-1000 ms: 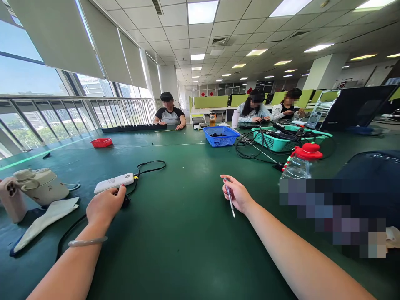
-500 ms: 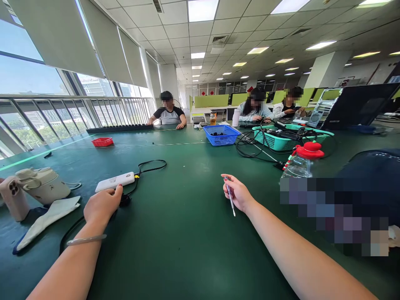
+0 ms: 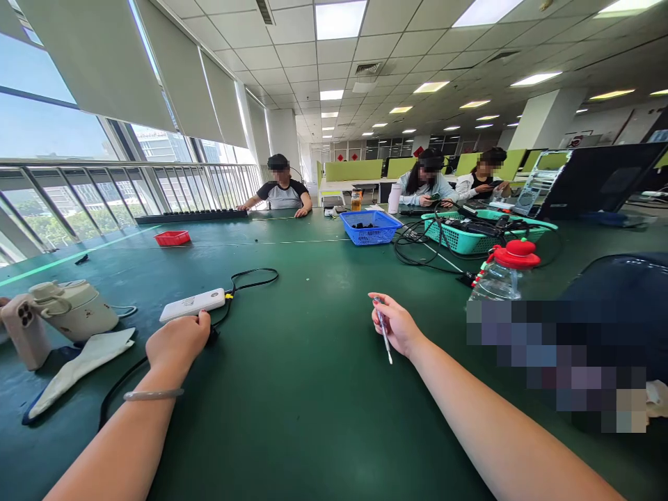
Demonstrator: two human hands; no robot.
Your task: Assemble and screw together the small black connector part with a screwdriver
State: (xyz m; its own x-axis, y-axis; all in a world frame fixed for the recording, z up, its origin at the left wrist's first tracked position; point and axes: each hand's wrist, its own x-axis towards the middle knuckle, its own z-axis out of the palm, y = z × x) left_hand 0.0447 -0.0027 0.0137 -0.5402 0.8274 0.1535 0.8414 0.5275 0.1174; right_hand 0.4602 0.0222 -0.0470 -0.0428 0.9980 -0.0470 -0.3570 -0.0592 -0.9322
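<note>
My left hand [image 3: 177, 342] is closed over the table beside a white power bank [image 3: 193, 305]. Its fingers are curled out of sight, so what they grip is hidden. A black cable [image 3: 117, 386] runs under that hand, and a dark piece shows just past its fingers. In my right hand [image 3: 397, 324] is a slim pen-like tool [image 3: 385, 335], pinched between thumb and fingers. The tool has a silver shaft and a pale, flattened tip that points down towards me, above the green table [image 3: 292, 417].
At left stand a phone [image 3: 26, 330], a cream container [image 3: 78, 306] and a folded cloth [image 3: 83, 365]. Farther off are a red tray [image 3: 172, 239], a blue basket [image 3: 370, 228] and a teal basket of cables [image 3: 464, 240]. A red-capped bottle [image 3: 501, 278] stands right. Several people sit beyond.
My left hand has shifted slightly right and covers more of the dark piece. My right hand keeps its hold on the tool, almost unmoved. The far person's arm and the long black strip moved left.
</note>
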